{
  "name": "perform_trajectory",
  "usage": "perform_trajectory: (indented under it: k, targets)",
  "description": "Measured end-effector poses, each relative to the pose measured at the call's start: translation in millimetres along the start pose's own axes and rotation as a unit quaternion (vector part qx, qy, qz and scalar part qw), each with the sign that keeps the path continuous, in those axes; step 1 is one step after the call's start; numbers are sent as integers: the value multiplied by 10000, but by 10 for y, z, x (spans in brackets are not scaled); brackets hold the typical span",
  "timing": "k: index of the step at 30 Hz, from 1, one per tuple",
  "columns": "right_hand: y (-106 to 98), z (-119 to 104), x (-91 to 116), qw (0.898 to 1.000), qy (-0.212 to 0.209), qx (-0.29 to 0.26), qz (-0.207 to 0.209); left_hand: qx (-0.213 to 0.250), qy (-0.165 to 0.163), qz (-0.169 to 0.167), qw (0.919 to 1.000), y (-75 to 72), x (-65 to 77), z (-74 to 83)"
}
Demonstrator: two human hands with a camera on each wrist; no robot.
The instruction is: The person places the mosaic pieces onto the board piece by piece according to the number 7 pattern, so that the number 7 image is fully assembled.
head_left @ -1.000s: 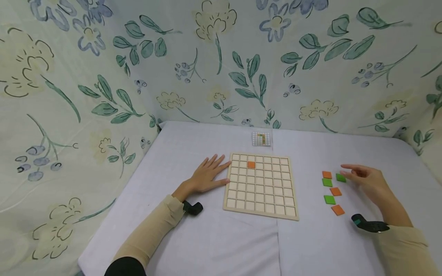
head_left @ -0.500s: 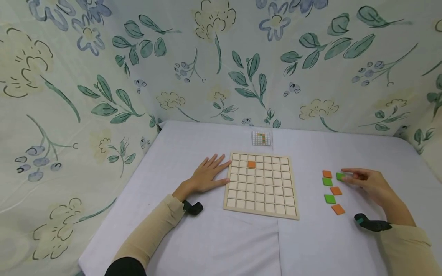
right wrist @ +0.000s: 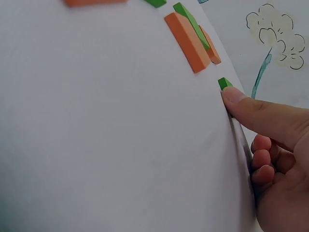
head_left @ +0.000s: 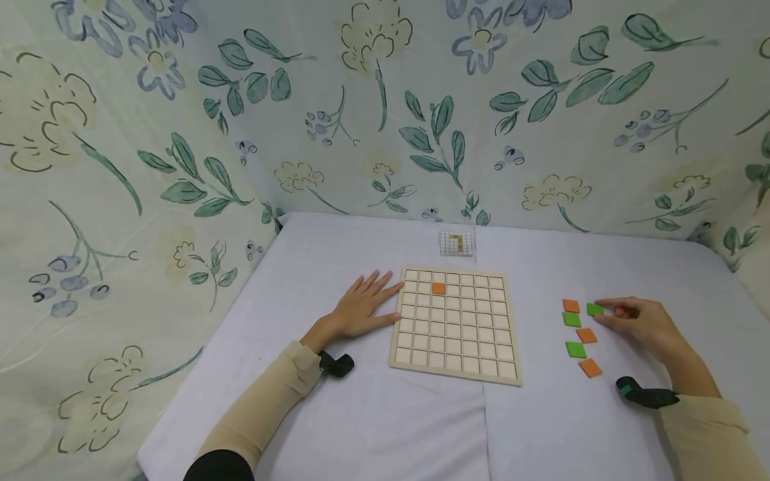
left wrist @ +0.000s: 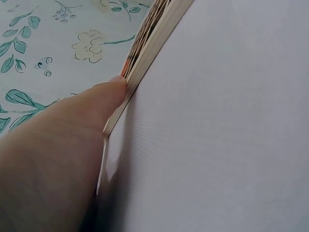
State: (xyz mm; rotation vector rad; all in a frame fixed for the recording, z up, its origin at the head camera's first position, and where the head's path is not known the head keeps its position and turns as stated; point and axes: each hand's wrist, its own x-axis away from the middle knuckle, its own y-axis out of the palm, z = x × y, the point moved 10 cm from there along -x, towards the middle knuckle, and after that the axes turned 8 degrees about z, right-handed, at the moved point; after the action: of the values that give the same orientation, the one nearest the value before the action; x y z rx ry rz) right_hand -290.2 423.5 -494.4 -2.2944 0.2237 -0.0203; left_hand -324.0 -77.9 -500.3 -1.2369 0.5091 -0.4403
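Note:
My left hand [head_left: 361, 308] rests on the table with its fingers spread, thumb and a fingertip against the left edge of a wooden grid board [head_left: 461, 329]. One orange tile [head_left: 438, 288] sits in a cell near the board's top. In the left wrist view the thumb touches the board's side [left wrist: 153, 50]. On the right, thumb and index finger of my right hand [head_left: 650, 326] pinch a green square tile [head_left: 592, 308], close to the tabletop. The right wrist view shows the thumb on this green tile [right wrist: 224, 83], the other fingers curled.
Left of the right hand lie loose tiles: an orange tile [head_left: 571, 306], a green tile [head_left: 571, 319], another orange tile [head_left: 586, 335], a second green tile [head_left: 575, 349] and a lower orange tile [head_left: 590, 367]. A small pattern card [head_left: 446, 244] lies behind the board. Floral cloth [head_left: 361, 147] hangs behind the table.
The right hand's thumb and index finger have closed on the green tile and shifted it very slightly. The left hand and the board have stayed in place.

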Motion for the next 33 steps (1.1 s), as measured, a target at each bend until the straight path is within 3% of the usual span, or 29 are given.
perform_trajectory:
  k: [15, 25, 33]
  targets:
    - [-22, 26, 5, 9996, 19, 210, 188, 6, 13, 3, 10000, -3, 20, 14]
    - [-63, 168, -18, 9993, 235, 225, 194, -22, 9, -63, 10000, 24, 24, -2]
    - [-153, -28, 1, 9993, 125, 219, 269, -91, 27, -19, 10000, 20, -10, -24]
